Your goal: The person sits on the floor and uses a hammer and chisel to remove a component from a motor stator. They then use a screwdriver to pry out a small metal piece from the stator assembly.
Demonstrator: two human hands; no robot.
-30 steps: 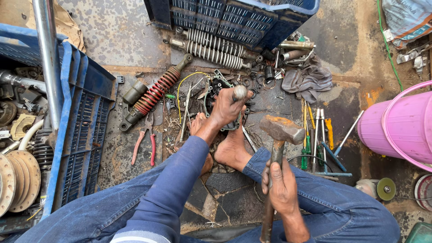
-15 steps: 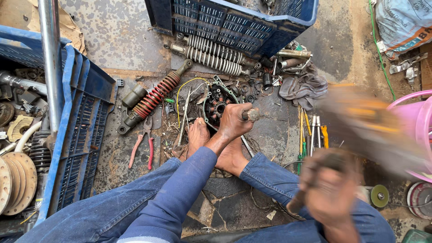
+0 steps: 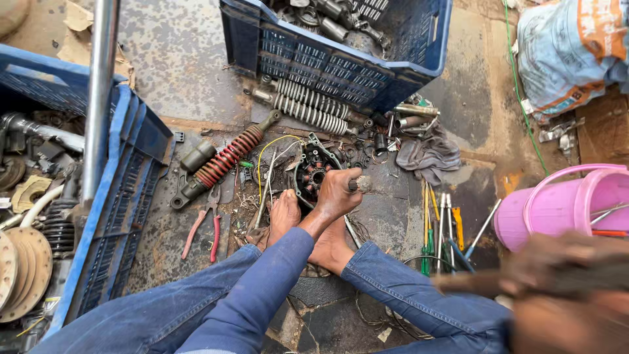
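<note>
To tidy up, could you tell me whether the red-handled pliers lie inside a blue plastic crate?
No, the red-handled pliers lie on the floor.

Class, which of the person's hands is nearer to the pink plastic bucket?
Right. The right hand, blurred and gripping a wooden handle, is just below the pink plastic bucket; the left hand is far off, holding a metal tool.

the single camera sat on the person's head and looked almost straight down over their lap at the ground between their legs. it stood close: blue-sleeved arm and denim knees filled the bottom of the frame, and the right hand (image 3: 563, 295) swam blurred and large in the lower right corner, nearest the lens. the left hand (image 3: 337, 193) lay at the centre, further off and sharp. the top edge took in a blue crate (image 3: 327, 62), the left edge another crate (image 3: 124, 177), the right edge a pink bucket (image 3: 557, 210). there was no second view to share anything with.
</note>
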